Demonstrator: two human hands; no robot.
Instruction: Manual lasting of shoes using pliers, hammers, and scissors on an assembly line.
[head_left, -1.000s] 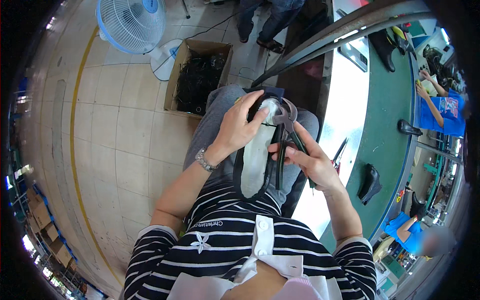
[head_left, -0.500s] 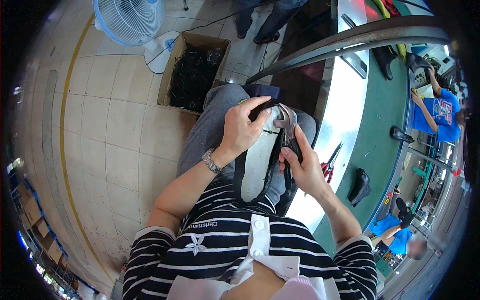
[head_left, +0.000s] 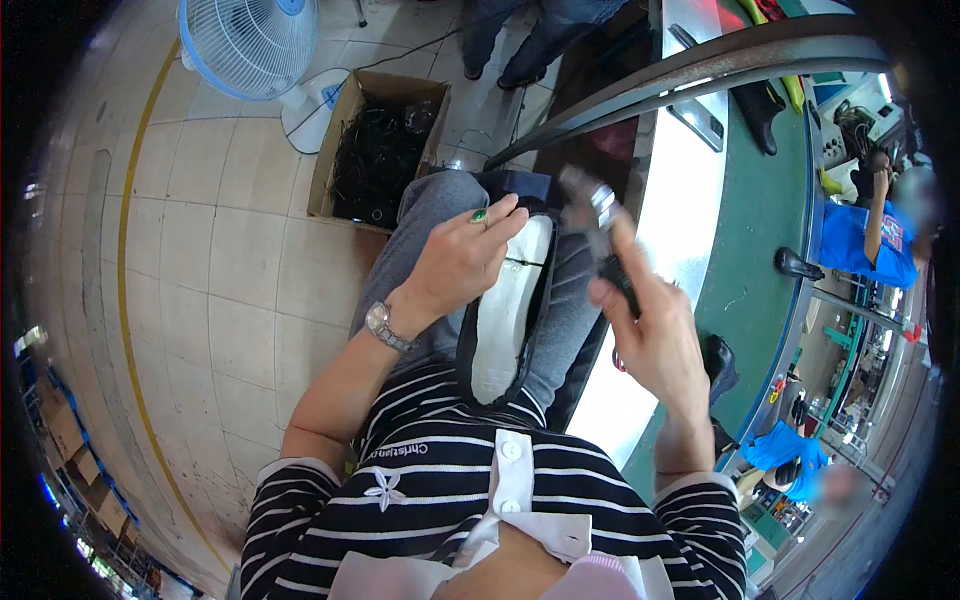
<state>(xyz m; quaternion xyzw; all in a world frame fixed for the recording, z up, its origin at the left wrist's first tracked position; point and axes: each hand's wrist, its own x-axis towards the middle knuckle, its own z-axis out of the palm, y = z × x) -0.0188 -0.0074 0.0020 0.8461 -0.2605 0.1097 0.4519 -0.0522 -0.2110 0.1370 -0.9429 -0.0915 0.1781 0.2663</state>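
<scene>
White insole material faces up from the dark shoe with the pale inner sole (head_left: 505, 310), which is laid lengthwise on the lap, across the grey trouser legs (head_left: 430, 225). The left hand (head_left: 455, 262) is spread over the shoe's toe end — its fingers (head_left: 505, 215) are bent down onto the upper edge and pressed against it, with a green ring on one finger and a metal wristwatch (head_left: 385, 325) at the wrist. The right hand (head_left: 650, 335) is raised just beside the shoe, its fingers clenched around the dark handle of a metal-headed tool (head_left: 595, 215) — blurred, so its kind cannot be told. On the tiled floor beyond the knees a brown cardboard box of dark scraps (head_left: 375, 150) is set beside a white-and-blue standing fan (head_left: 250, 45). To the right a green counter (head_left: 760, 250) carries black shoes.
</scene>
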